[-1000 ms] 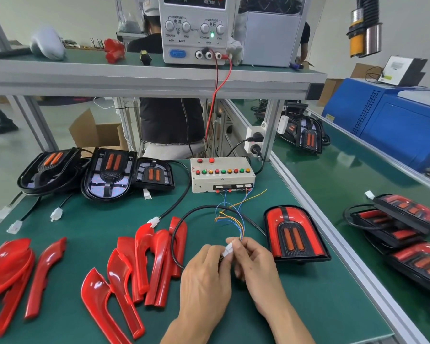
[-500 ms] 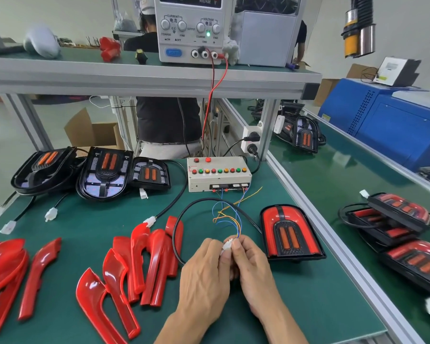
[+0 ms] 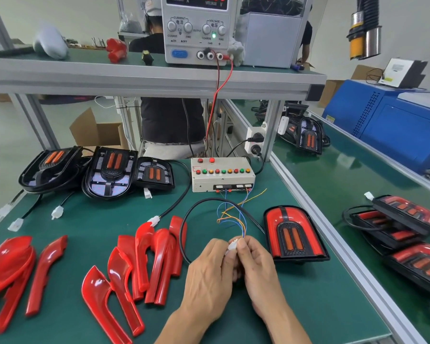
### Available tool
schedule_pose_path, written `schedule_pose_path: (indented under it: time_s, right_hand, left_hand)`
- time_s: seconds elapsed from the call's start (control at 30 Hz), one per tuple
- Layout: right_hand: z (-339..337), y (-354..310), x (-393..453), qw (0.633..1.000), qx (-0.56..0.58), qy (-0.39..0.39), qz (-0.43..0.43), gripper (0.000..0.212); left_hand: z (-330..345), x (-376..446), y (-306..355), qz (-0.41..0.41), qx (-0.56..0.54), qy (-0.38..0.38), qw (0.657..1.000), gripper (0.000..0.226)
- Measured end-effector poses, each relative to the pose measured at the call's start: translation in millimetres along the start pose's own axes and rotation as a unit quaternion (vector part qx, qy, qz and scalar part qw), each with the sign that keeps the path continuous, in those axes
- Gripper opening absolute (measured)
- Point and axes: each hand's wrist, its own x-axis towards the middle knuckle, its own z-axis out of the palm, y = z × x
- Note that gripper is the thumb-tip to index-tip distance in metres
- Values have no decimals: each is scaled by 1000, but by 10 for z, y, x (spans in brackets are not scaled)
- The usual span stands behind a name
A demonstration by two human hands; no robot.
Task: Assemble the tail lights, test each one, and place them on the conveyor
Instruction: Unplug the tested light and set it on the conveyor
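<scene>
**Tail light on test lead, connector in both hands**

Green-matted tabletop (image 3: 60,219) under a grey shelf; a power supply (image 3: 196,31) stands on the shelf at top centre, red and black leads dropping toward the test box (image 3: 222,177) in mid-frame, which carries a row of coloured buttons. Conveyor (image 3: 353,184) runs along the right of the frame, with finished lamps (image 3: 392,219) lying on it at right centre.

Lower centre: left hand (image 3: 206,276) and right hand (image 3: 256,266) meet, fingers (image 3: 241,247) of both curled and pinching a small white connector (image 3: 232,245) between them. Thin blue, orange and yellow wires (image 3: 233,217) rise from the connector to the test box. A black cable (image 3: 184,234) loops from the hands toward the assembled tail light (image 3: 293,234), which lies flat on the tabletop just right of the hands, red lens up.

Left of the hands: a cluster of loose red lens pieces (image 3: 149,261), more at the lower-left edge. Upper left of the tabletop: three black housings (image 3: 109,172) side by side, their cables ending in white plugs.
</scene>
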Motion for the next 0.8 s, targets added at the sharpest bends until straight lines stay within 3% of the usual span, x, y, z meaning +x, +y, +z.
schedule_pose_path:
  time_s: [0.2,0.37,0.5,0.67,0.7,0.77,0.8]
  right_hand:
    - [-4,-25,11,1000,-4,5,-3,24]
    - [-40,-75,30,999,40,0,30,28]
    - [-5,-95,14,999,33,11,38,19]
    - [72,-125,-52,996,-72,45,34,38]
    - [90,-154,-100,990,-128,59,30,37]
    - [73,-127,-223,965,-237,115,3,4]
    - [31,-69,-283,947,-279,158,-27,15]
  left_hand:
    - [25,7,-40,-29,9,9,1000,36]
    - [-8,45,-18,-3,-16,-6,1000,29]
    - [-18,44,-18,-15,-8,-18,1000,29]
    - [41,27,6,-41,64,-12,997,26]
    - [49,17,0,-40,77,-13,996,20]
    - [51,4,-11,-21,111,-13,994,14]
    - [52,0,-17,-7,127,-11,992,18]
